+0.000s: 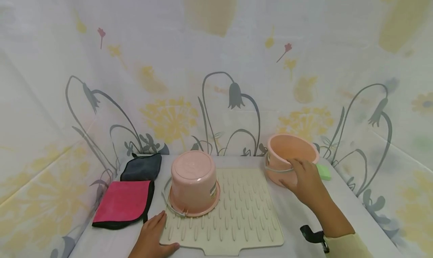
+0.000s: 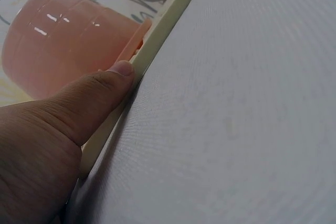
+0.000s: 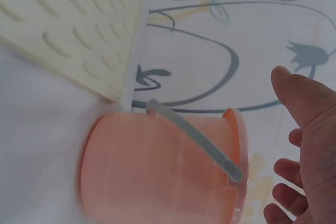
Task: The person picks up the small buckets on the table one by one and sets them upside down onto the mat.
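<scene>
Floral curtain [image 1: 236,55] behind white tabletop [image 1: 297,209]

The right hand [image 3: 317,145], thumb stretched out and fingers loosely bent, hangs beside the rim of a peach bucket [image 3: 157,166], a gap showing between. A grey handle [image 3: 194,136] slants down its side. The bucket stands on the white desk [image 3: 37,145], near one corner of a ridged cream board [image 3: 79,24]. A flower-patterned backdrop [image 3: 252,35] rises at the desk's edge.
</scene>
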A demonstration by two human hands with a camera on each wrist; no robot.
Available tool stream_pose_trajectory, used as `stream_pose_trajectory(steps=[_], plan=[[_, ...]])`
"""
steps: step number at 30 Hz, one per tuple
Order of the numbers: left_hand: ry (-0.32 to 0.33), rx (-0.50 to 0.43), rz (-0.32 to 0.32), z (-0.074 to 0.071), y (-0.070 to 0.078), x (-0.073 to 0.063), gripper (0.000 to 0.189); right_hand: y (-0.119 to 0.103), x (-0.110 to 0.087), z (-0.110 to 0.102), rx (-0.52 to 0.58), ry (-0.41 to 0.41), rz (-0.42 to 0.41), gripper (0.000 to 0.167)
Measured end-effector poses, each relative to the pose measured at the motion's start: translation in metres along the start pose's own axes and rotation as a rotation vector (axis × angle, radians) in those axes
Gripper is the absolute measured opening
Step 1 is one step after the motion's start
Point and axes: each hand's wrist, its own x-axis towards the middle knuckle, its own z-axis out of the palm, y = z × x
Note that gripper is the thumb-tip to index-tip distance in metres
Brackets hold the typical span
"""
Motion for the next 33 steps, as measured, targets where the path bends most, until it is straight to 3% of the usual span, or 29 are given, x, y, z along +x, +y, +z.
stream_pose_trajectory(steps=[6, 13, 16, 24, 28, 33], plan=[[-0.012, -0.002, -0.012, 0.001, 0.000, 0.000, 0.119, 0.013, 0.019, 0.007, -0.042, -0.012, -0.047, 0.073], [-0.021, 0.005, -0.027, 0.002, -0.002, 0.000, 0.119, 0.024, 0.036, 0.009, -0.075, -0.243, 0.031, 0.081], [-0.020, 0.009, -0.025, 0.003, -0.004, 0.001, 0.119, 0.028, 0.042, 0.015, -0.092, -0.296, 0.025, 0.082], [-0.019, 0.007, -0.019, 0.002, -0.003, 0.000, 0.119, 0.028, 0.053, 0.030, -0.169, -0.262, 0.005, 0.072], [-0.020, 0.006, -0.015, 0.003, -0.001, 0.000, 0.118, 0.030, 0.051, 0.035, -0.231, -0.280, 0.034, 0.071], [-0.032, 0.025, -0.055, 0.002, 0.002, 0.002, 0.121, 0.033, 0.051, 0.039, -0.214, -0.296, 0.072, 0.068]])
